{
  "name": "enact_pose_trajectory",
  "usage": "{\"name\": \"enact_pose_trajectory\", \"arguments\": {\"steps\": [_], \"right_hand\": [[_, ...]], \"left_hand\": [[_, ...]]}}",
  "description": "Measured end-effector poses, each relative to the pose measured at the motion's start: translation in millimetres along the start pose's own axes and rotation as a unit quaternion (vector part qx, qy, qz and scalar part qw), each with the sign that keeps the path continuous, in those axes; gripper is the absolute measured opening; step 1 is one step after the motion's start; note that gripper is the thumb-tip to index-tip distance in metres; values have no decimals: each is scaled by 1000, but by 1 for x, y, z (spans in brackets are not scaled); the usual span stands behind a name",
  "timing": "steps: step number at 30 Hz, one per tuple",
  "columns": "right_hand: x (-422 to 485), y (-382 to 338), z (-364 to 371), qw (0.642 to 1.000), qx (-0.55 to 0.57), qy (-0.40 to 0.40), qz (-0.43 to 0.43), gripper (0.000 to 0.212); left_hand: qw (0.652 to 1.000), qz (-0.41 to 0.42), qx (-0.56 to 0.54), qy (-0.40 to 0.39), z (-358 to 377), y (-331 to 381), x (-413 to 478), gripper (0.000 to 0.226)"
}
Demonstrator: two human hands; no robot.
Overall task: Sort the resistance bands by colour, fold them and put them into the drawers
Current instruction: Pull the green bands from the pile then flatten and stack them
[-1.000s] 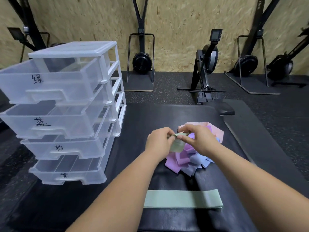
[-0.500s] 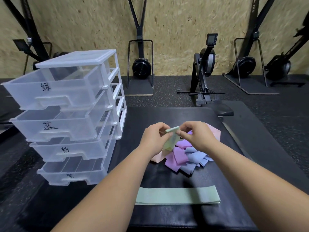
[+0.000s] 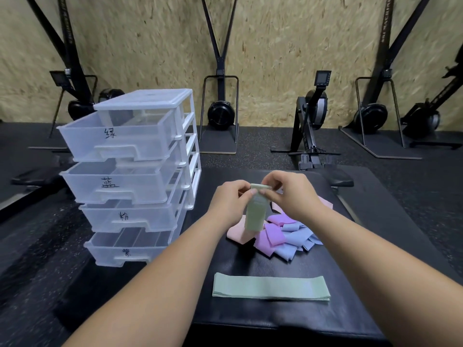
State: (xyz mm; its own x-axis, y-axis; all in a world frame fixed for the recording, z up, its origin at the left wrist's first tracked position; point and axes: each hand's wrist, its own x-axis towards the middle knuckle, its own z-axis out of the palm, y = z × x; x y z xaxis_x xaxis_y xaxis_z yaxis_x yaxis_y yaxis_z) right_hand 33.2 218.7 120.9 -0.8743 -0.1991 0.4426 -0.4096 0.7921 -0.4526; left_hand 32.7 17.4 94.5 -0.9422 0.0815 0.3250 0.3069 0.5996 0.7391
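Your left hand [image 3: 230,199] and your right hand [image 3: 293,194] both pinch the top edge of a pale green fabric resistance band [image 3: 255,214]. The band hangs down from your fingertips above the black padded bench [image 3: 250,314], directly over the mixed heap of pink, purple and blue bands [image 3: 283,234]. I cannot tell if its lower end touches the heap.

A second pale green band [image 3: 270,288] lies flat near the front edge of the bench, well apart from the heap. The white plastic drawer unit [image 3: 140,171] stands to your left with its drawers pulled out. Its top drawer [image 3: 117,139] has the handwritten label for green.

Some things could go wrong from here, in my judgement:
- You hold the band only at its narrow upper edge, and the cloth is soft and stretchy. A fold may spring open if one pinch loosens.
- The hanging end may catch a purple or pink band and drag it along, which would mix the colours.
- Your forearms pass just above the flat green band, and a low movement could push it off the bench.
- The labels are small, so read the label before you drop the band in.
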Motion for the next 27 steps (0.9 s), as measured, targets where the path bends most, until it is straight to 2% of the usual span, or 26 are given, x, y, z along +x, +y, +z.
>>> {"name": "enact_pose_trajectory", "arguments": {"steps": [3,5,8,12,19,27], "right_hand": [[-4,-11,-1,997,-64,-33,-5,11],[-8,-19,-2,997,-71,-23,-4,8],[-15,-27,-7,1000,-21,12,-11,4],[-27,-30,-21,996,83,43,12,6],[-67,16,-30,975,143,98,140,8],[-148,87,0,930,208,70,294,16]], "left_hand": [[1000,6,-30,-7,-2,0,-10,11],[999,1,-45,-8,-3,-1,-19,9],[999,-10,-32,-25,-4,-8,-34,5],[998,-29,3,-56,0,-20,-57,14],[991,-61,5,-115,-5,-48,-88,9],[984,-121,17,-126,-13,-79,-115,11]]}}
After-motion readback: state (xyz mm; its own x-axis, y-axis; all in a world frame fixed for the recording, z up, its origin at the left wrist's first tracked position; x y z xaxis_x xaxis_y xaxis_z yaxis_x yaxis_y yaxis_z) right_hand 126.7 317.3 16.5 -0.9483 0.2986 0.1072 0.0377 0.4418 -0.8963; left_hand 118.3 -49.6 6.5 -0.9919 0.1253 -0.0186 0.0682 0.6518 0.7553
